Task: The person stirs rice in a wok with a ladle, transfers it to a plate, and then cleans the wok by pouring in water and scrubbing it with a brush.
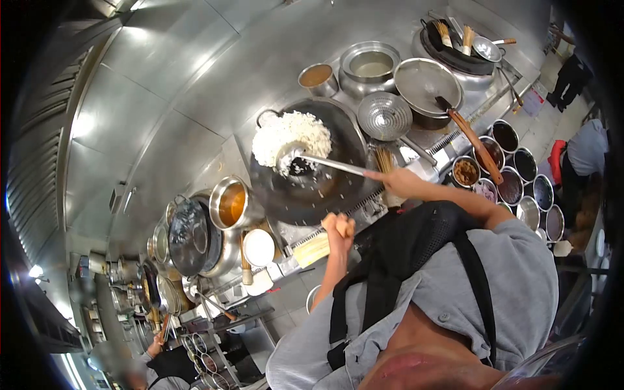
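My right hand [406, 184] is closed around the handle of a ladle [333, 164]. The ladle's bowl rests in a heap of white rice [305, 133] at the far left part of a big dark wok [344, 136]. Loose grains are scattered over the wok's bare metal. My left hand [338, 232] is closed in a fist near the wok's front rim, on something tan I cannot make out. Beside that hand, a pale yellow folded cloth or slab [312, 251] lies on the counter edge.
A perforated skimmer [385, 116], a large strainer [428, 83] and metal pots [368, 64] stand right of the wok. Seasoning tins [511, 184] crowd the right. At left are a pot of orange liquid [231, 203], a white bowl [259, 247] and another wok [189, 240]. Other people work nearby.
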The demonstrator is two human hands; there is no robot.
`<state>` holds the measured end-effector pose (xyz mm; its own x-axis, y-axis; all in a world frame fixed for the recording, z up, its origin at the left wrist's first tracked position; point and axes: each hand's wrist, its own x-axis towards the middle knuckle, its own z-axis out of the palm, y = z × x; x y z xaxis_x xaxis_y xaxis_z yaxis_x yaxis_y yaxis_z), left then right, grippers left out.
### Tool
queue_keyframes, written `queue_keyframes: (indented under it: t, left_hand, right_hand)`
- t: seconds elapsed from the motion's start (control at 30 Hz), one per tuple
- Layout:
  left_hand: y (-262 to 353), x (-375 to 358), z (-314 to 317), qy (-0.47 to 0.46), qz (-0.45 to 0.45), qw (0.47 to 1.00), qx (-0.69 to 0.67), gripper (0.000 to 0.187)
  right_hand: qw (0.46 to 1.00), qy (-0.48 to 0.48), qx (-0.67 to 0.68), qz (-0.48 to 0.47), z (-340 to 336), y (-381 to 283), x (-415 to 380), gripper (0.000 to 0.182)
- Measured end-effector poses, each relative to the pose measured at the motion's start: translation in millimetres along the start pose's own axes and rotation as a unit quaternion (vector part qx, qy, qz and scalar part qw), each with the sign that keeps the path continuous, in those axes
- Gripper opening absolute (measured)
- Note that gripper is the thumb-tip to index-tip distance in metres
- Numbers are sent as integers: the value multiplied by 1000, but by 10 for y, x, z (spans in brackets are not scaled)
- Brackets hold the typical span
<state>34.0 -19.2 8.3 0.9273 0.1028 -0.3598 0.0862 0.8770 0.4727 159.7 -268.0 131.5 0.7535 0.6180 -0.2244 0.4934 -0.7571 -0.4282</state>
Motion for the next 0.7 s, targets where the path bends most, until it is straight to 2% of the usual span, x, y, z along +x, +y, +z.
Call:
queue_keyframes:
  t: [0.07, 0.1, 0.13, 0.17, 0.2, 0.23, 0.27, 0.3, 0.33, 0.4, 0.47, 0.5, 0.53, 0.6, 0.63, 0.7]
  left_hand:
    - [-81, 9, -81, 75, 14, 996, 37, 15]
    - [45, -61, 203, 79, 34, 996, 23, 13]
    - [165, 148, 399, 113, 40, 992, -29, 20]
    - [279, 370, 365, 92, 44, 995, -23, 21]
    - [386, 569, 308, 29, 36, 997, -60, 28]
    - [451, 765, 347, 62, 62, 996, -27, 28]
    - [507, 902, 439, 86, 54, 994, -28, 26]
    - [540, 1030, 393, 150, 10, 988, -36, 17]
    - [525, 977, 384, 105, 16, 993, -41, 10]
    - [473, 1115, -124, -75, -29, 994, -69, 18]
    - [368, 535, 425, 92, 25, 995, -22, 29]
    - [275, 314, 352, 8, 26, 998, 51, 38]
    - [160, 181, 199, 11, -10, 999, 39, 45]
    - [-22, -166, 257, 38, 9, 999, 33, 50]
    - [-118, -306, 225, 62, 13, 998, 17, 50]
    - [-342, -649, 82, 92, 17, 996, -7, 50]
  right_hand:
    - [992, 14, 117, -43, -22, 14, -185, 70]
    - [978, -23, 195, -67, -101, 34, -286, 70]
    - [979, -36, 190, -72, -78, 50, -286, 70]
    - [959, 31, 244, -140, -37, 73, -282, 69]
    - [927, 97, 297, -207, -32, 92, -279, 69]
    - [931, 11, 334, -144, -440, -135, -379, 65]
    - [934, -8, 325, -150, -716, -258, -417, 65]
    - [908, -45, 403, -104, -929, -361, -424, 63]
    - [874, -80, 477, -53, -1112, -414, -430, 62]
    - [822, -103, 557, -59, -1414, -375, -447, 65]
    - [762, -138, 632, -23, -1474, -167, -415, 63]
    - [721, -171, 672, -17, -1398, -6, -371, 63]
    - [678, -203, 706, -11, -1261, 172, -265, 63]
    - [630, -272, 726, 47, -732, 531, 262, 63]
    - [661, -286, 691, 60, -375, 618, 633, 63]
    - [766, -222, 599, 69, -241, 358, 1015, 62]
